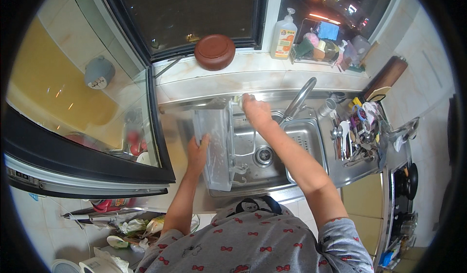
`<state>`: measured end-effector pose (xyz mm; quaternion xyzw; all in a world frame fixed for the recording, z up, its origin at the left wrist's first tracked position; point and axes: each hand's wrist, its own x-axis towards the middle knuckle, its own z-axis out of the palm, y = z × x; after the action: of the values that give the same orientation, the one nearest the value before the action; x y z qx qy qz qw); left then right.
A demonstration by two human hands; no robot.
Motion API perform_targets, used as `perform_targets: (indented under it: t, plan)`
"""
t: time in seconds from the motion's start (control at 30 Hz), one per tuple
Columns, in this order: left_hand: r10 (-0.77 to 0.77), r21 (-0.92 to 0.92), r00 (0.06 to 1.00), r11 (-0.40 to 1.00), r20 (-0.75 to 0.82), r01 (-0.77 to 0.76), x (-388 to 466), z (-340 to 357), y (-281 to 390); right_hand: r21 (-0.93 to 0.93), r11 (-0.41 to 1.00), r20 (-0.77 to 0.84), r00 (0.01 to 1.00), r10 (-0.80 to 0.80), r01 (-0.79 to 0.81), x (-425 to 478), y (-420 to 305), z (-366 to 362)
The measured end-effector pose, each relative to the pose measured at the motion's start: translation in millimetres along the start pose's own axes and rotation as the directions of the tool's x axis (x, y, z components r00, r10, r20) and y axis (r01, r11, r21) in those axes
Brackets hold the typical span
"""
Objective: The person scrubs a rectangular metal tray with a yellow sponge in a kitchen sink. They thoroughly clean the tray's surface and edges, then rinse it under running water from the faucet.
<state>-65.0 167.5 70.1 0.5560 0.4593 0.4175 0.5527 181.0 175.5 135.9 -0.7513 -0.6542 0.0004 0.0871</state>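
Observation:
A translucent plastic bin (217, 149) is tipped on its side at the sink's left edge, with wet streaks and suds on its wall. My left hand (199, 152) grips it from the left, thumb on the near wall and the other fingers hidden. My right hand (257, 112) is closed around a small pale green and white object (239, 100) at the bin's far rim; what it is cannot be made out. Below lies the stainless steel double sink (242, 180), with a round drain strainer (263, 156). White plastic hooks (240, 169) show beside the bin's near end.
The faucet (300, 97) rises just right of my right hand. Spoons and other utensils (343, 138) lie on the right counter near a metal cup (327, 107). A brown round pot (215, 52) and pump bottle (284, 35) stand on the sill. An open window sash (155, 127) juts in at left.

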Motion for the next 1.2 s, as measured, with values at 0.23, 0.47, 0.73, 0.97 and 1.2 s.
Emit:
perform_targets:
  t: [0.23, 0.47, 0.73, 0.97, 1.2]
  plan:
    - [-0.075, 0.007, 0.996, 0.997, -0.050, 0.076, -2, 7, -9, 0.210, 0.977, -0.119, 0.993, -0.011, 0.036, -6, 0, 11]
    - [-0.255, -0.326, 0.962, 0.921, -0.095, 0.212, 6, 10, 3, 0.829, 0.553, -0.259, 0.931, 0.256, 0.079, -13, -3, -14]
    - [-0.240, -0.432, 0.968, 0.882, -0.069, 0.188, 17, 25, -22, 0.643, 0.758, -0.267, 0.960, 0.084, 0.112, -38, -56, -6]
    - [-0.199, -0.306, 0.978, 0.937, -0.060, 0.172, -3, 28, -2, 0.234, 0.972, -0.134, 0.990, 0.037, -0.004, -24, -27, -4]
    - [-0.301, -0.253, 0.941, 0.933, -0.152, 0.257, 7, 19, -16, 0.290, 0.938, -0.201, 0.971, -0.132, 0.188, -41, -39, -28]
